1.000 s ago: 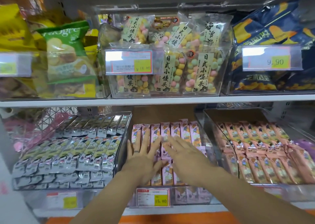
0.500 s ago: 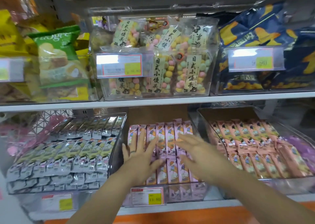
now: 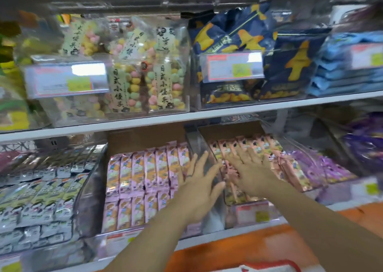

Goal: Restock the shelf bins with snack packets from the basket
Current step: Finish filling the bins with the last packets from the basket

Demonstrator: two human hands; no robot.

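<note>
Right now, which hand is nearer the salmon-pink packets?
Right. The right hand is spread flat over the salmon-pink packets. The left hand is open just left of them, beside the lilac-pink packets.

Both arms fwd, left hand (image 3: 196,185) & right hand (image 3: 251,173) fingers spread.

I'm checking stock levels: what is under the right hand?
Rows of salmon-pink packets in a clear bin. The right hand, fingers spread, covers the packets below its palm, so whether that spot is full cannot be seen.
</note>
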